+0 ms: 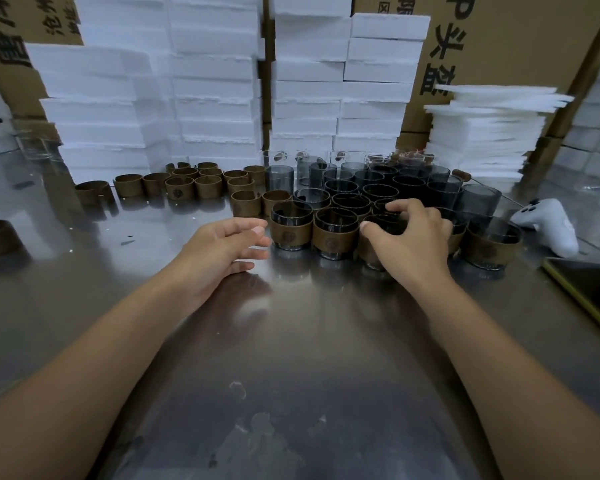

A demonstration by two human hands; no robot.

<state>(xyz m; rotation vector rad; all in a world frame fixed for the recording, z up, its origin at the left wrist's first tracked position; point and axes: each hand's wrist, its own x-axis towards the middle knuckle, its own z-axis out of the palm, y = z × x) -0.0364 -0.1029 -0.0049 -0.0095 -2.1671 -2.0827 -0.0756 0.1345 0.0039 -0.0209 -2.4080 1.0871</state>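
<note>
Banded cup [369, 249] stands in the front row of cups, a little right of the middle of the frame. The right hand [413, 237] holds it from above, with the fingers curled over the rim and the thumb on the near side. Its brown band is on.

The left hand [222, 245] is just left of that row. Its fingers are loose and spread, and it holds nothing. It is close to the first cup but does not seem to touch it.

A few finished cups [333, 233] in the front row wear bands too. Behind them stand many bare cups [378, 188] of dark glass. Left of those, lots of loose bands [187, 185] sit on the bench [291, 358].

So I think the job is started but far from done: a few cups are dressed and many more wait.

White foam blocks [205, 81] are piled across the top of the frame, with cardboard boxes [499, 39] behind them. A white controller [548, 223] lies at the right.
</note>
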